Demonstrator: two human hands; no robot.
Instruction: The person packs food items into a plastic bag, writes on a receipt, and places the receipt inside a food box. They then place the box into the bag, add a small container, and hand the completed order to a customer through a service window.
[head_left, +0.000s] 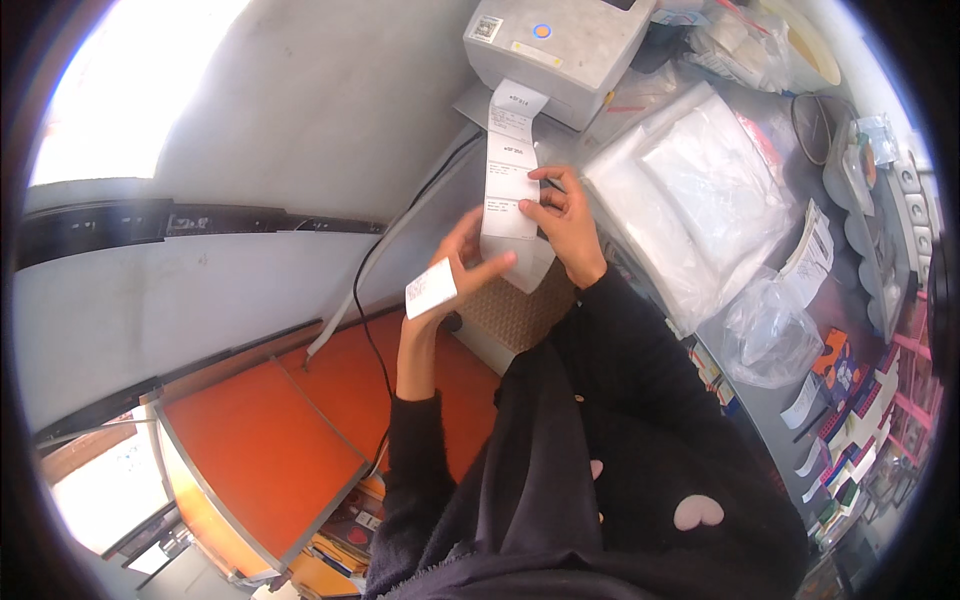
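A strip of white printed labels (511, 180) hangs from the front slot of a grey label printer (555, 56). My right hand (566, 225) pinches the strip's right edge between thumb and fingers. At the strip's lower end, bare translucent backing paper (536, 274) shows below the last label. My left hand (469, 262) is at the left side of the strip, its blurred thumb in front of the backing and its fingers partly hidden behind. One loose white label (431, 289) with print lies against the back of my left hand, near the wrist.
Right of the printer lies a stack of clear plastic bags (682, 202), with a crumpled clear bag (772, 330) beyond it. A grey scalloped tray (862, 217) stands farther right. A black cable (367, 277) runs down the left, above an orange surface (262, 450). Below my hands is a woven brown surface (517, 311).
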